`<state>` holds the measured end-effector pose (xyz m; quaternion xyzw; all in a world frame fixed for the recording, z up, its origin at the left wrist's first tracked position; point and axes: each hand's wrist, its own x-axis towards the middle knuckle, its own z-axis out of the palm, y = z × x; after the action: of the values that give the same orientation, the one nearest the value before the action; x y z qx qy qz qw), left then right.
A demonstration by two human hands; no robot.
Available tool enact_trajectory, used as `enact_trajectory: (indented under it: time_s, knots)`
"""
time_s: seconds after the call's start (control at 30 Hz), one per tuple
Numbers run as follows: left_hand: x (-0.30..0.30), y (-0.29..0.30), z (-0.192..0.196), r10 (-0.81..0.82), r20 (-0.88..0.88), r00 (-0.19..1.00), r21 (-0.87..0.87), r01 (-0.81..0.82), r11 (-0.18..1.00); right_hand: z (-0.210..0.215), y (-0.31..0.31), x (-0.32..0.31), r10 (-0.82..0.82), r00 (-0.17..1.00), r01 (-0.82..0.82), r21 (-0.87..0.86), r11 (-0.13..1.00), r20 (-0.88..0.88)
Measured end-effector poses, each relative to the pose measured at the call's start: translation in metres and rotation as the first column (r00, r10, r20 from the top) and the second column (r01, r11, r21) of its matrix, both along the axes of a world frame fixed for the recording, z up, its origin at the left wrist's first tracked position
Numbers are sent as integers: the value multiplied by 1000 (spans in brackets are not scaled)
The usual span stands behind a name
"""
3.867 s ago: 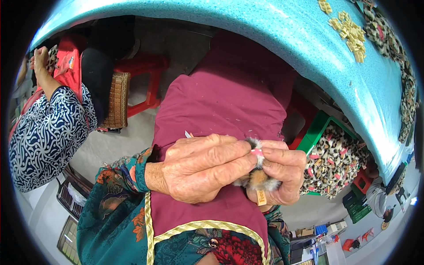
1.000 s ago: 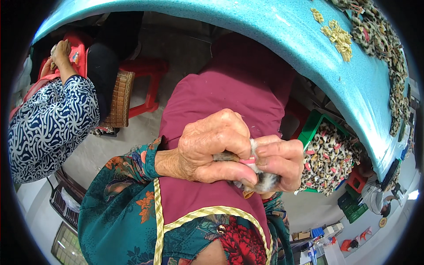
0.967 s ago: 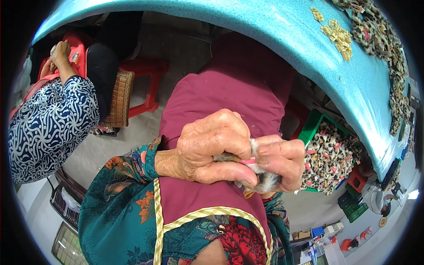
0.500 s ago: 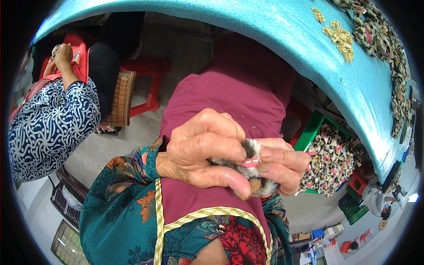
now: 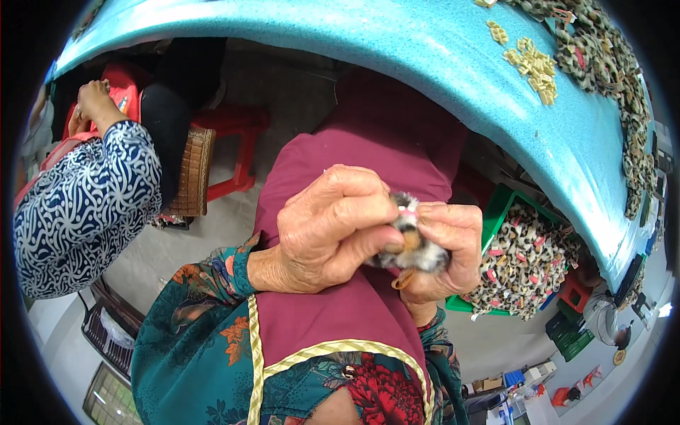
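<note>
Two hands clamped on one little fur piece point(image 5: 423, 256), centre frame: left hand point(image 5: 333, 234) pinching from its side, right hand point(image 5: 453, 244) gripping from the other. It's fluffy, mottled black, white and orange, a pink strip near its top. To the right, a green crate point(image 5: 498, 214) sits heaped with mottled pieces point(image 5: 528, 265). Blue tabletop point(image 5: 397, 60) curves overhead, yellow bits point(image 5: 533, 65) upper right; at far left, a co-worker point(image 5: 92, 205) in swirl-patterned sleeves.
</note>
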<state>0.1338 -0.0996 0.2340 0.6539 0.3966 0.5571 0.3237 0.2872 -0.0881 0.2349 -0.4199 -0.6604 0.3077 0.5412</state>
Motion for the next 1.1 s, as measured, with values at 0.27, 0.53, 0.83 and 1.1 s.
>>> enact_trajectory:
  time_s: [0.27,0.53,0.83,1.1]
  knots:
    - [-7,8,15,-128,-533,836,-222,8,975,-13,11,0,66,971,-49,-80,996,230]
    - [-16,11,-14,-251,-281,926,-612,28,790,-21,8,2,278,944,-191,-395,898,176]
    - [-22,-4,-38,27,140,990,-751,88,655,-53,4,6,180,824,-528,-612,589,-538]
    - [-21,-28,-76,121,-51,991,-714,-122,690,-70,-16,-21,151,984,-167,-803,572,-97]
